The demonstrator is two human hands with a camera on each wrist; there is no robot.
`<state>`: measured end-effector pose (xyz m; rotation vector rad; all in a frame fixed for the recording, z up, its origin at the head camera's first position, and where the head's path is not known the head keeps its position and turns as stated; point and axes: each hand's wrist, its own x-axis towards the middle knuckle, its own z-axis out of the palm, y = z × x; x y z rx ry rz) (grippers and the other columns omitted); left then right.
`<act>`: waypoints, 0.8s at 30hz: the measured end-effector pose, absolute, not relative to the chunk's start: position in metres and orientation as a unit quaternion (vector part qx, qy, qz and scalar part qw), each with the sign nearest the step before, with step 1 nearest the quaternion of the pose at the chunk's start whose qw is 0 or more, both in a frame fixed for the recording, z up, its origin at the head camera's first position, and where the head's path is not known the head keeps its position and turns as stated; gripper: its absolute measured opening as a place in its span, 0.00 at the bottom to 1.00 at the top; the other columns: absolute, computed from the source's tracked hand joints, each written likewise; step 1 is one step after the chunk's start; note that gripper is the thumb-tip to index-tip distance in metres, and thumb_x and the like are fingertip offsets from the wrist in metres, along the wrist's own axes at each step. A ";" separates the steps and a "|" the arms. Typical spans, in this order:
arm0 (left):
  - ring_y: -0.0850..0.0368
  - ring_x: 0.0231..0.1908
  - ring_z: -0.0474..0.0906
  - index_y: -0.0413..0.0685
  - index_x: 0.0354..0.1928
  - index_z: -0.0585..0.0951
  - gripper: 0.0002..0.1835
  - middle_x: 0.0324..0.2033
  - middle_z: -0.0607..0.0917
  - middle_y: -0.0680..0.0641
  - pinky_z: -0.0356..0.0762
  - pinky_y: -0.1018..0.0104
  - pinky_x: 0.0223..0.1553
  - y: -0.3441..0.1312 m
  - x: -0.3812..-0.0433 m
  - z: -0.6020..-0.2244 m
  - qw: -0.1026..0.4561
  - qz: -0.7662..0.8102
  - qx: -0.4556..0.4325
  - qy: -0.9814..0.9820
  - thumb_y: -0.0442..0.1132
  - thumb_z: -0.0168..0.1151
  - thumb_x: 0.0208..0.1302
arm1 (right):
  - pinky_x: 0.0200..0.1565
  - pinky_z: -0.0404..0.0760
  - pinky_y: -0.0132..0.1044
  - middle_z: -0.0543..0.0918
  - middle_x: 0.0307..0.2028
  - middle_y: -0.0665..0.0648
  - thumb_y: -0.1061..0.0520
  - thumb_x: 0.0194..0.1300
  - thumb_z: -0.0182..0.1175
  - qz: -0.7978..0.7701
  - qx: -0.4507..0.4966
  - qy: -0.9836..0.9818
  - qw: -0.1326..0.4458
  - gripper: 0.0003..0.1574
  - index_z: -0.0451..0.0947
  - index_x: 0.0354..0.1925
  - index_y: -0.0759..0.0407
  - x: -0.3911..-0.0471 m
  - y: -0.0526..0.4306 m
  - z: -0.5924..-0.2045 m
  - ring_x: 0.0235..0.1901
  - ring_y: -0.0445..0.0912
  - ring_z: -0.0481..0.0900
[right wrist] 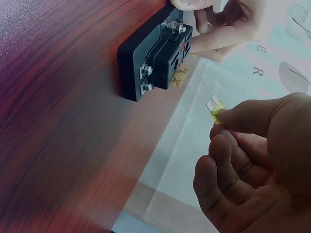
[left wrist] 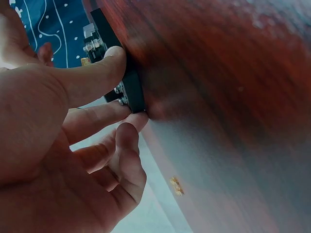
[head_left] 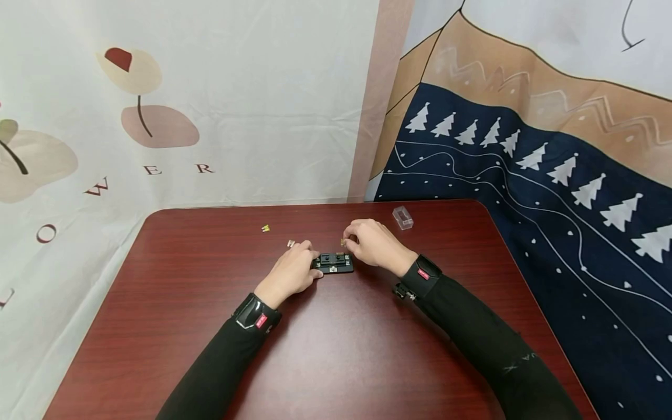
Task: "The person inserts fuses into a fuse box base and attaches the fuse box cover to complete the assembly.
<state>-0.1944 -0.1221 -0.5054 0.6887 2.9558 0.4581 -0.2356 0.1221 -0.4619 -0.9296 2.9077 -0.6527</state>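
A black fuse block (head_left: 333, 263) with metal screw terminals lies on the table. My left hand (head_left: 291, 269) grips its left end, thumb (left wrist: 112, 63) on the near side and fingers at the far side. My right hand (head_left: 371, 244), just right of the block, pinches a yellow blade fuse (right wrist: 217, 112) between thumb and forefinger. The fuse's two metal prongs (right wrist: 213, 103) stick out past the fingertips, apart from the block. A tan-yellow blade fuse (right wrist: 180, 76) sits in the block at its right end.
Beyond my left hand lie a small pale fuse (head_left: 291, 243) and, farther left, a yellow fuse (head_left: 265, 228). A small clear plastic box (head_left: 403, 217) stands near the far edge of the red-brown table (head_left: 336, 350). Printed curtains (head_left: 262, 116) hang behind the table.
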 end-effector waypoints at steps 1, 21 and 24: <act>0.42 0.53 0.82 0.37 0.63 0.88 0.27 0.51 0.84 0.41 0.83 0.46 0.59 -0.122 -0.193 -0.504 0.038 0.147 0.223 0.963 0.47 0.79 0.70 | 0.43 0.86 0.40 0.89 0.41 0.50 0.55 0.78 0.67 -0.209 -0.300 0.931 0.010 0.06 0.92 0.44 0.52 -0.235 0.122 -0.462 0.40 0.44 0.84; 0.44 0.51 0.82 0.37 0.62 0.89 0.26 0.50 0.84 0.43 0.83 0.42 0.58 -0.120 -0.189 -0.496 0.044 0.150 0.216 0.964 0.45 0.79 0.68 | 0.45 0.86 0.41 0.88 0.41 0.49 0.56 0.76 0.69 -0.178 -0.335 0.925 0.014 0.06 0.93 0.45 0.51 -0.227 0.120 -0.461 0.39 0.43 0.83; 0.44 0.51 0.82 0.38 0.62 0.89 0.26 0.50 0.84 0.43 0.83 0.43 0.58 -0.119 -0.189 -0.496 0.046 0.149 0.214 0.964 0.46 0.79 0.68 | 0.45 0.86 0.41 0.88 0.40 0.49 0.56 0.76 0.70 -0.178 -0.337 0.924 0.014 0.06 0.93 0.45 0.51 -0.225 0.120 -0.462 0.39 0.43 0.84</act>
